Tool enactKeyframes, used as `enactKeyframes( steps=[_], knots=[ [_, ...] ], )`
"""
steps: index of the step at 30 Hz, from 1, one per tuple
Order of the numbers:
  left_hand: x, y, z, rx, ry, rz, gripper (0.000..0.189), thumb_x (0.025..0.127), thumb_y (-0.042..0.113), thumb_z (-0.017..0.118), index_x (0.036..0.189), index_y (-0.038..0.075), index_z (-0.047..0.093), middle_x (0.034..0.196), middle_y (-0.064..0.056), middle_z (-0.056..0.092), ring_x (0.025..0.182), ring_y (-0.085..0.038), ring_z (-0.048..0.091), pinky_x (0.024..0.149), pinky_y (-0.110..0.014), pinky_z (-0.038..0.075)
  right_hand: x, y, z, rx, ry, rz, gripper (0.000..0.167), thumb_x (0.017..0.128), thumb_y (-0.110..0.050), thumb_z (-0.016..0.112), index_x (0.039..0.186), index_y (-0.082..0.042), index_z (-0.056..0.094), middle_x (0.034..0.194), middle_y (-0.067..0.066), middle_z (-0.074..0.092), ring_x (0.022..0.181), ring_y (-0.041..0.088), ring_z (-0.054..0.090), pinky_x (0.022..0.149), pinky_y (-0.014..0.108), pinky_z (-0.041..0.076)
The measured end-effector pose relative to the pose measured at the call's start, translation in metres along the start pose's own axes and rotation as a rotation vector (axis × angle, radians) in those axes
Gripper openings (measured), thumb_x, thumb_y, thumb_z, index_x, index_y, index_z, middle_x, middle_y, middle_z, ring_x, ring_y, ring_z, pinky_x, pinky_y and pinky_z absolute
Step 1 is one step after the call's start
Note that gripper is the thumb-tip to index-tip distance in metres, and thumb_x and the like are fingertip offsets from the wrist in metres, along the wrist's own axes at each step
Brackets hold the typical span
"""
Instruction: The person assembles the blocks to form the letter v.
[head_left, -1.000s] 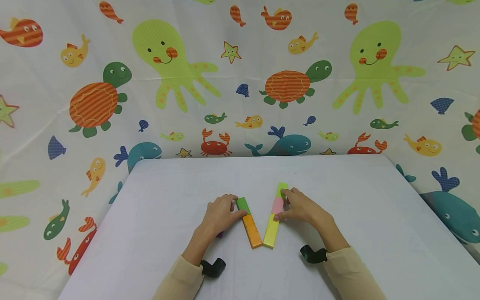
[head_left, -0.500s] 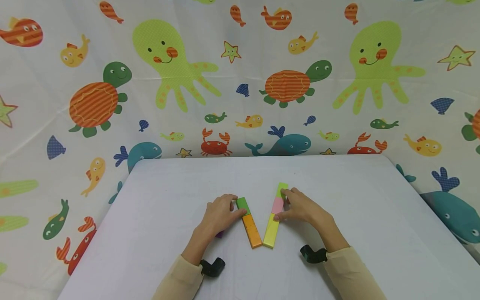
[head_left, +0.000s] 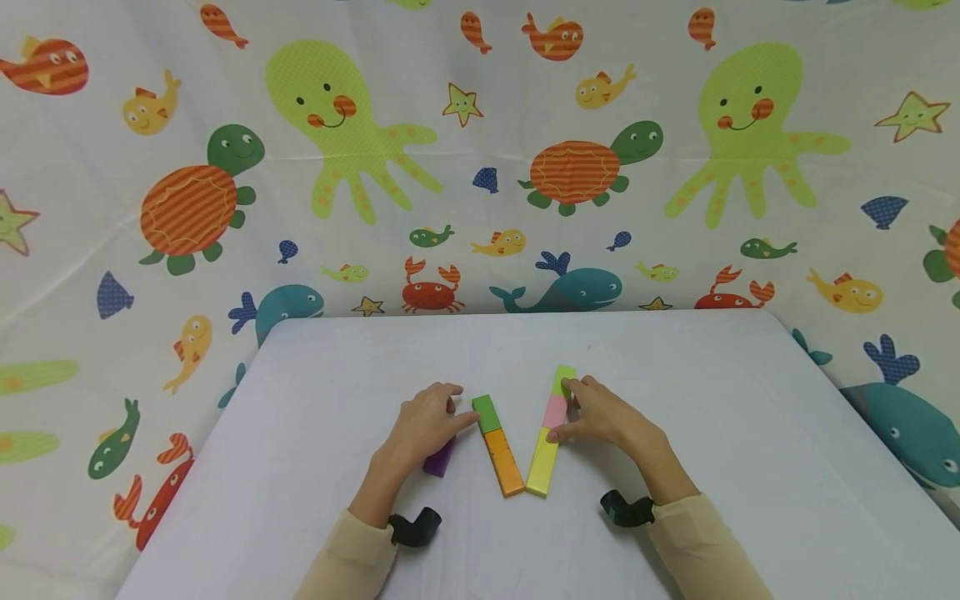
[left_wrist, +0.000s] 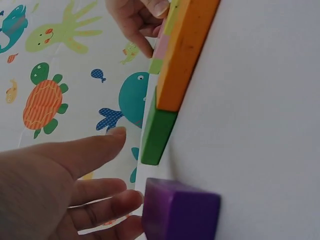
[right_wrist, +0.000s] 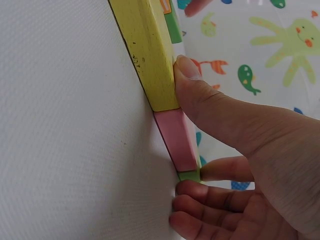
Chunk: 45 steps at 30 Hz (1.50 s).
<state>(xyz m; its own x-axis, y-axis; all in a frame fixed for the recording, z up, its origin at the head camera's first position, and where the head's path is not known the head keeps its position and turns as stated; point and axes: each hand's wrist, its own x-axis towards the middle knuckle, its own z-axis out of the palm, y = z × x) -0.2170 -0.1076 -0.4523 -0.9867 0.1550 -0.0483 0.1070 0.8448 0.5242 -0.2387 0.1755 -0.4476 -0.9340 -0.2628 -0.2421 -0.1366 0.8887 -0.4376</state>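
Note:
Two rows of blocks lie on the table in a V. An orange block [head_left: 505,463] and a green block [head_left: 486,414] form its left arm. The right arm joins a yellow block [head_left: 542,467], a pink block [head_left: 555,411] and a light green block [head_left: 565,371]. My left hand [head_left: 427,425], fingers loosely spread, is just left of the green block and holds nothing. A purple block [left_wrist: 182,210] stands by its fingertips, partly hidden under the hand in the head view. My right hand [head_left: 607,417] touches the right row, thumb at the yellow block, index finger at the light green.
A white table [head_left: 712,400] carries the blocks. Behind it hangs a cloth [head_left: 465,167] printed with sea animals. Each wrist wears a black camera mount, the left one [head_left: 416,527] and the right one [head_left: 627,508] low over the table.
My left hand has let go of the green block and shifted left, uncovering more of the purple block. The right hand and both rows have stayed in place.

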Motion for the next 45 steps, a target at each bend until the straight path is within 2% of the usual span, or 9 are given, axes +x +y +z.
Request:
enactKeyframes(
  steps=[8,14,19,27,34,39,45],
  knots=[
    [0.0,-0.007,-0.013,-0.039,-0.063,-0.01,0.045,0.089,0.033,0.075,0.128,0.011,0.065,0.099,-0.003,0.063,0.082,-0.016,0.055,0.078,-0.034,0.052,0.0,0.0,0.0,-0.006,0.001,0.006,0.098,0.07,-0.05,0.088,0.146,-0.002,0.047,0.119,0.014,0.057,0.101,0.022,0.055,0.096,0.046,0.053],
    [-0.002,-0.014,-0.022,-0.068,-0.147,0.018,0.039,0.088,0.027,0.077,0.122,0.009,0.067,0.104,-0.006,0.065,0.089,-0.017,0.058,0.084,-0.037,0.054,-0.001,-0.001,-0.001,-0.009,0.001,0.004,0.099,0.07,-0.05,0.088,0.146,-0.002,0.047,0.119,0.014,0.057,0.101,0.022,0.055,0.096,0.046,0.053],
    [-0.004,-0.02,-0.03,-0.088,-0.215,0.03,0.039,0.086,0.027,0.079,0.12,0.012,0.067,0.106,-0.006,0.066,0.093,-0.017,0.058,0.084,-0.035,0.054,-0.001,-0.001,-0.001,-0.008,0.004,0.002,0.098,0.07,-0.05,0.088,0.146,-0.002,0.048,0.118,0.014,0.057,0.101,0.022,0.055,0.096,0.046,0.053],
    [-0.005,-0.031,-0.035,-0.096,-0.295,0.024,0.047,0.079,0.03,0.085,0.121,0.018,0.067,0.108,-0.002,0.065,0.096,-0.016,0.056,0.082,-0.035,0.055,-0.001,-0.001,0.0,-0.008,0.008,0.0,0.098,0.07,-0.05,0.088,0.146,-0.002,0.048,0.12,0.015,0.057,0.102,0.023,0.055,0.096,0.047,0.053],
    [-0.008,-0.035,-0.038,-0.124,-0.376,0.028,0.058,0.071,0.028,0.091,0.122,0.023,0.064,0.112,-0.001,0.063,0.097,-0.018,0.056,0.082,-0.038,0.053,-0.001,-0.002,-0.001,-0.004,0.007,0.004,0.098,0.07,-0.05,0.088,0.146,-0.002,0.048,0.118,0.014,0.057,0.101,0.022,0.055,0.096,0.046,0.053],
    [-0.009,-0.034,-0.038,-0.135,-0.412,0.036,0.06,0.067,0.026,0.093,0.119,0.026,0.063,0.112,0.0,0.062,0.098,-0.018,0.055,0.083,-0.038,0.052,-0.001,-0.002,-0.001,-0.006,0.006,0.003,0.099,0.07,-0.05,0.088,0.146,-0.002,0.048,0.119,0.014,0.057,0.101,0.022,0.055,0.096,0.046,0.053],
    [-0.01,-0.033,-0.039,-0.135,-0.424,0.03,0.058,0.067,0.02,0.093,0.116,0.025,0.063,0.109,-0.001,0.061,0.097,-0.019,0.055,0.083,-0.038,0.052,-0.001,-0.002,0.0,-0.004,0.005,0.003,0.099,0.07,-0.05,0.088,0.146,-0.002,0.048,0.119,0.014,0.057,0.101,0.022,0.055,0.096,0.046,0.053]
  ],
)
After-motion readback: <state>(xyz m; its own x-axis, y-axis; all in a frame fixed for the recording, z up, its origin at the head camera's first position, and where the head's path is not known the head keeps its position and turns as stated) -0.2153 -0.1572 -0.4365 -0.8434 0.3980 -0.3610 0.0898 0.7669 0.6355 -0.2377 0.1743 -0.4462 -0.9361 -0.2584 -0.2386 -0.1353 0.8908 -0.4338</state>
